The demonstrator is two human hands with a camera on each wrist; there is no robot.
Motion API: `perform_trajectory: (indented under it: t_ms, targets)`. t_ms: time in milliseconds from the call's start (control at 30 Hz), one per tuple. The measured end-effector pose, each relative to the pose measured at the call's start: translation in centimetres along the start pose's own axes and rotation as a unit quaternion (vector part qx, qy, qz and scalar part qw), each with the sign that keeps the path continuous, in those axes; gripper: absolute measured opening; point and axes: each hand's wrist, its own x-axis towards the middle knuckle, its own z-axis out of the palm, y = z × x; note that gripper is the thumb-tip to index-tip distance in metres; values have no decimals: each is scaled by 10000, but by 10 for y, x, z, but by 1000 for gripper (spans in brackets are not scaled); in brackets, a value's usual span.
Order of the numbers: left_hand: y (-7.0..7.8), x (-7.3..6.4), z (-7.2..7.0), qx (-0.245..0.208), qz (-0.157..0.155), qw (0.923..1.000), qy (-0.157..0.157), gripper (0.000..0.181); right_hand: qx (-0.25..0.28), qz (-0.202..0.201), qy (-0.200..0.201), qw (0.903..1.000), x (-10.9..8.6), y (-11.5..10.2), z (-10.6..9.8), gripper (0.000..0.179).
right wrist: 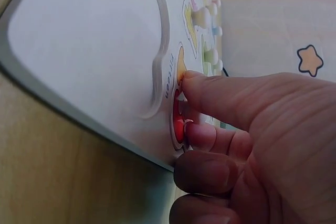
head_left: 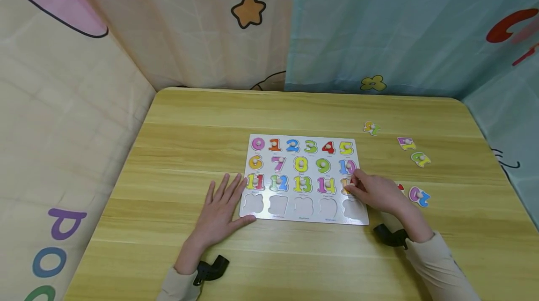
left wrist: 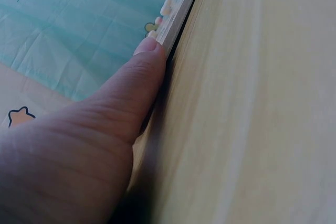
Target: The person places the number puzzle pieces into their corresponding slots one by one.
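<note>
A white number puzzle board [head_left: 304,200] lies on the wooden table, with knobbed number pieces from 0 to 14 seated in its upper rows. My left hand [head_left: 221,212] rests at its left front corner, fingers spread straight and the thumb [left wrist: 139,72] along the front edge. At the right end of the third row, my right hand [head_left: 376,191] pinches the orange and red number 15 puzzle piece [right wrist: 179,124] between thumb and index finger. That piece lies at its place above the printed word "Fifteen", partly hidden by the fingers. Shaped recesses show along the board's front row.
Loose number pieces lie right of the board: an orange and green one [head_left: 371,128], a purple one [head_left: 406,143], a green one [head_left: 420,159] and a purple and blue one [head_left: 419,196]. A red piece [head_left: 400,187] is partly hidden behind my right hand. Printed curtains [head_left: 202,34] border the table.
</note>
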Motion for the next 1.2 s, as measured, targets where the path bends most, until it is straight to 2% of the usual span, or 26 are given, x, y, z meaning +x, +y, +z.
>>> perform_trajectory:
  t_ms: [400, 633, 900, 1000, 1200]
  targets:
    - [0, 0, 0, -17, -17, 10000, -6, 92, 10, -13, -31, 10000, 0, 0, -2, 26]
    - [0, -1, -1, -46, -24, 10000, 7, 92, 5, 104, 0, 9999, 3, 2, -7, 33]
    - [0, -1, 1, -45, -73, 10000, -14, 92, 111, 127, 744, 9971, 24, 31, -39, 20]
    - [0, -1, 1, -46, -58, 10000, -23, 92, -99, 283, 927, 9952, 34, 45, -51, 18]
    - [0, -1, 1, -69, -58, 10000, -40, 92, -542, 577, 1196, 9897, 57, 64, -68, 25]
